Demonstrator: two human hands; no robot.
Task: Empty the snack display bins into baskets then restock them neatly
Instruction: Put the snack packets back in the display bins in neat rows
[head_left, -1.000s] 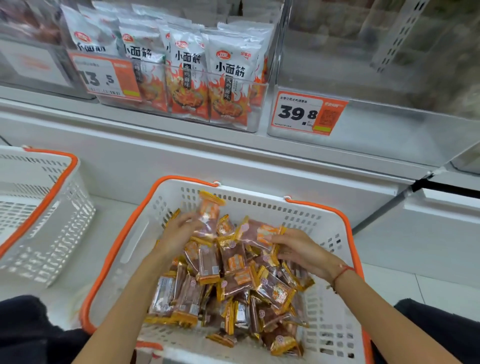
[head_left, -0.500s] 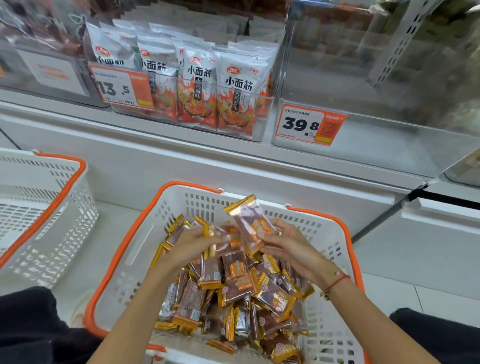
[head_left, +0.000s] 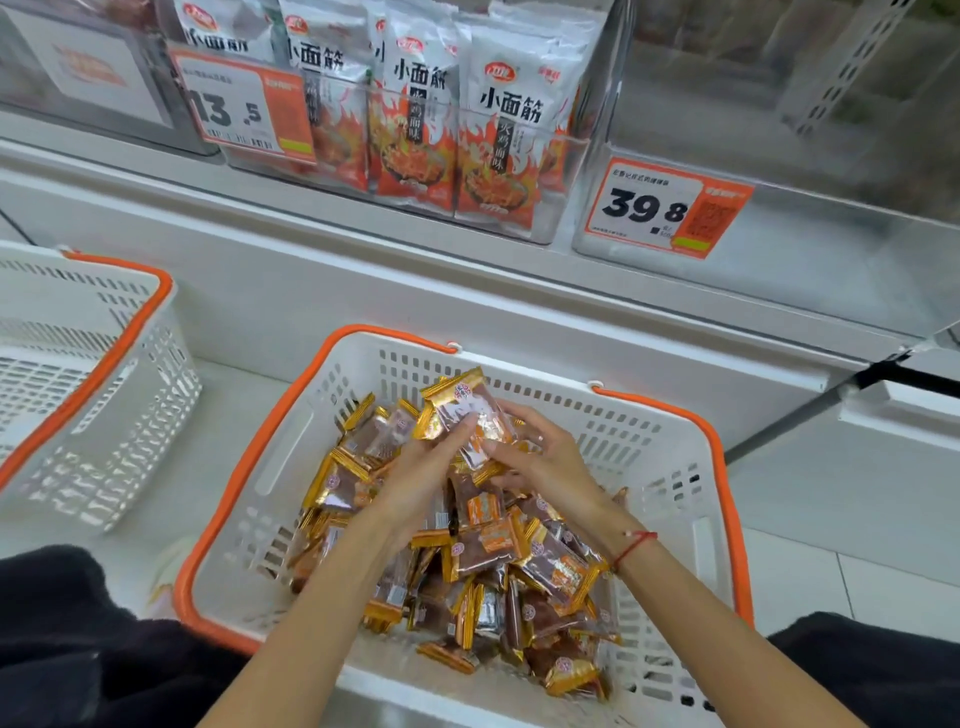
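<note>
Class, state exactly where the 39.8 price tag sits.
In the head view, the 39.8 price tag sits upper right, on the clear bin's front, right of the noodle-snack bags.

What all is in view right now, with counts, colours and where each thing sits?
Snack packets: many, gold-edged brown, heaped in the middle basket.
Held packets: a few, gold and brown, between both hands.
Middle basket: one, white with orange rim, on the floor.
Second basket: one, white and orange, left.
Noodle-snack bags: several, white and orange, upper bin.
Price tags: two, orange and white; 13.5, 39.8.
Clear bin: one, right, contents unclear.
Left hand, right hand: gripping packets.
</note>
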